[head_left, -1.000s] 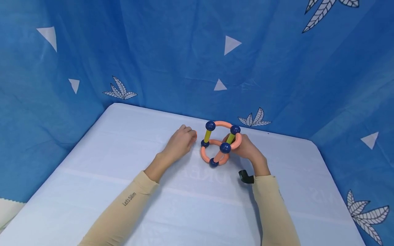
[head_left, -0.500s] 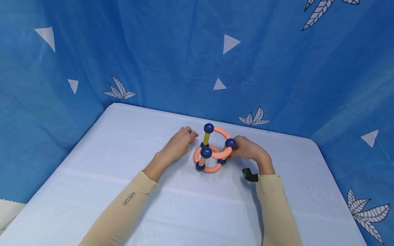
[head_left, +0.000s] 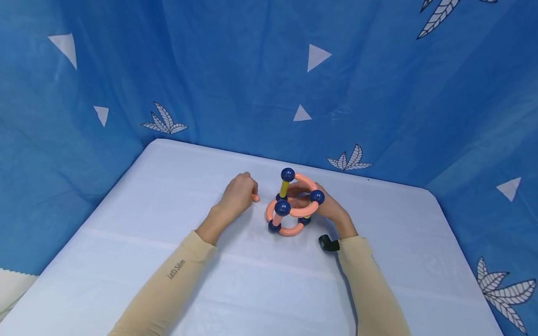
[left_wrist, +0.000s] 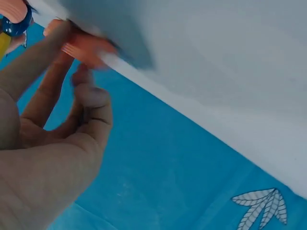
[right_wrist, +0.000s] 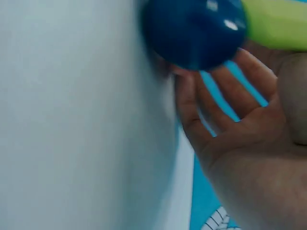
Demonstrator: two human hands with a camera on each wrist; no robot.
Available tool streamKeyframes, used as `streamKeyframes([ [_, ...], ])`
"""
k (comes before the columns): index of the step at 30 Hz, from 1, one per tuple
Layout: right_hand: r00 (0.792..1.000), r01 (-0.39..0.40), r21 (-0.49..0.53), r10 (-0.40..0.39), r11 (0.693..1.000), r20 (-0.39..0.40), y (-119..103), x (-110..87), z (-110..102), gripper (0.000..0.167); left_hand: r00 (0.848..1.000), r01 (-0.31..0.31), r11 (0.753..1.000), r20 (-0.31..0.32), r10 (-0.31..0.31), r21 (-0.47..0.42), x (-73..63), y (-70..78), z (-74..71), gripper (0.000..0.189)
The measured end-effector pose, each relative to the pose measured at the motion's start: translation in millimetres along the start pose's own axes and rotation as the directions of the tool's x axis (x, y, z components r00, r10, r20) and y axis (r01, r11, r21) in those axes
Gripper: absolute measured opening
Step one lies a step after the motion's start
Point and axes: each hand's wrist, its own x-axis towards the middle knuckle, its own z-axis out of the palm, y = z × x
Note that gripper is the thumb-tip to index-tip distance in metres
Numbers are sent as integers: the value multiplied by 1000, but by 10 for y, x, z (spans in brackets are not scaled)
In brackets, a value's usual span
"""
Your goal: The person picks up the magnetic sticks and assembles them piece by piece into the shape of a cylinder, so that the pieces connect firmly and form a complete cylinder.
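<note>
A frame of magnetic building sticks and balls [head_left: 303, 212] stands on the table, with dark blue balls, curved orange sticks in an upper and a lower ring, and upright yellow and orange sticks between. To its left, my left hand [head_left: 238, 193] pinches a loose curved orange stick [left_wrist: 86, 48] by the fingertips, low over the tabletop. Behind the frame's right side, my right hand [head_left: 325, 204] reaches in with its fingers stretched leftward, partly hidden by the balls and sticks. Close up in the right wrist view, those fingers [right_wrist: 232, 91] extend past a blue ball [right_wrist: 194, 31] beside a yellow-green stick [right_wrist: 278, 24].
The white-covered table [head_left: 252, 289] reaches back to a blue curtain [head_left: 235, 74] printed with leaves and triangles. A small black angled piece [head_left: 328, 243] sticks out at my right cuff, just above the tabletop.
The frame has turned and shifted slightly toward me. My right hand has moved left behind it. My left hand, with the orange stick, has drawn a little away to the left.
</note>
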Motion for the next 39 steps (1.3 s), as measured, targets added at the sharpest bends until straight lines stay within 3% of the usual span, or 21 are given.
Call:
streamKeyframes([
  [3,1000,-7,37,7,999,10,-63,-5,27,53,1000,18,989,4,-18,-149,2,-5,-86,13],
  [5,1000,-21,43,21,999,14,-52,-4,25,52,1000,26,947,15,-22,-319,-8,9,-166,13],
  [6,999,-29,45,28,999,15,-36,-1,22,52,999,38,905,28,-28,-423,-19,29,-215,14],
  [8,999,-39,66,37,997,21,14,7,15,55,998,55,794,57,-25,-605,-45,74,-307,16],
  [12,999,-41,127,37,991,32,100,31,14,57,991,121,578,132,-24,-807,-105,199,-436,26],
  [14,999,-35,138,31,990,30,127,42,21,54,987,150,520,159,-28,-841,-129,257,-460,29],
  [16,999,-22,139,19,990,26,139,43,32,51,984,163,501,175,-24,-850,-146,304,-460,30],
  [18,1000,10,129,-14,992,28,137,38,44,50,983,161,502,182,-9,-850,-161,342,-450,31],
  [22,987,139,113,-146,984,63,118,37,67,59,983,143,499,183,30,-855,-176,384,-423,30],
  [26,964,229,122,-242,966,108,93,56,75,60,975,157,449,210,72,-880,-168,395,-409,28],
  [29,958,234,149,-254,961,131,72,64,72,49,963,181,406,245,110,-896,-160,399,-408,27],
  [31,956,229,170,-254,958,144,70,61,70,48,957,193,393,261,126,-899,-156,399,-408,30],
  [37,972,221,69,-226,973,61,26,27,96,46,955,203,388,269,125,-899,-139,352,-379,40],
  [38,974,219,40,-221,975,43,20,22,101,44,955,202,400,270,121,-894,-137,328,-367,38],
  [39,976,217,29,-218,976,31,19,19,106,42,954,199,428,273,120,-881,-138,301,-360,34],
])
